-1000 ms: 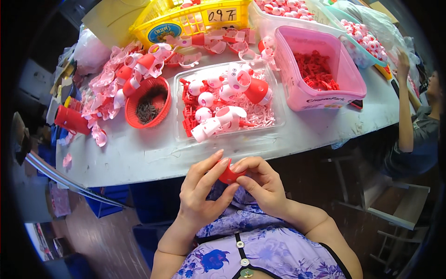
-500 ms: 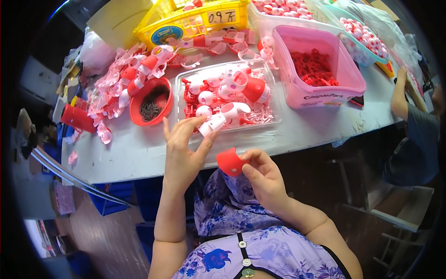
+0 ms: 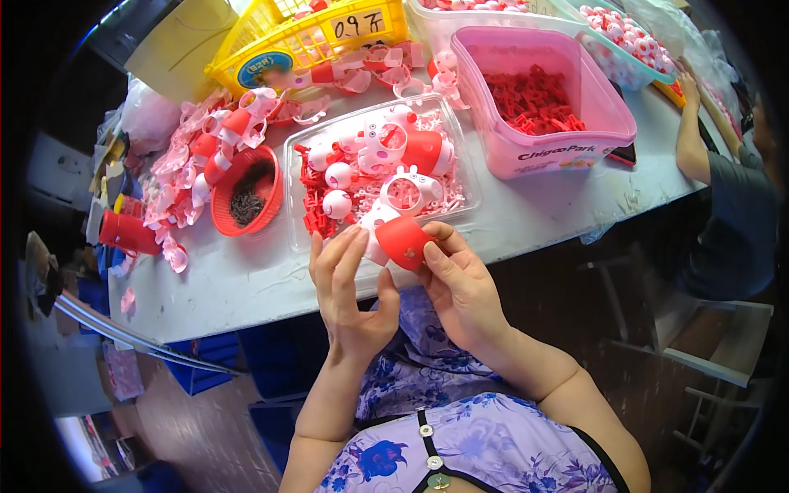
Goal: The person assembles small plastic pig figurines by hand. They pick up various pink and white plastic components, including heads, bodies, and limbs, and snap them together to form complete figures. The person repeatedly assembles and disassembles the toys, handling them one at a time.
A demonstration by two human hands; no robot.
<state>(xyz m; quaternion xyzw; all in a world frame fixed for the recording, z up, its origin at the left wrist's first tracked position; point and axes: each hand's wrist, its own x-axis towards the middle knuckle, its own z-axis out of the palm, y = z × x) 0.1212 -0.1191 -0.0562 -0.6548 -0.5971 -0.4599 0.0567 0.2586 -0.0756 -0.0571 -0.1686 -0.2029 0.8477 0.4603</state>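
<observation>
White counter [image 3: 246, 283] carries, left to right, a red bowl [image 3: 246, 195], a clear tray [image 3: 304, 238] of toy parts and a pink tub [image 3: 542, 156]. Left hand [image 3: 349, 300], fingers spread, steadies a pale toy piece [image 3: 376, 234]; right hand [image 3: 460, 287] pinches the red toy body [image 3: 404, 242] at the counter's near edge. Advice: align the parts squarely, then press evenly. The tray stands close behind, and a co-worker's arm [image 3: 694, 140] rests far right.
</observation>
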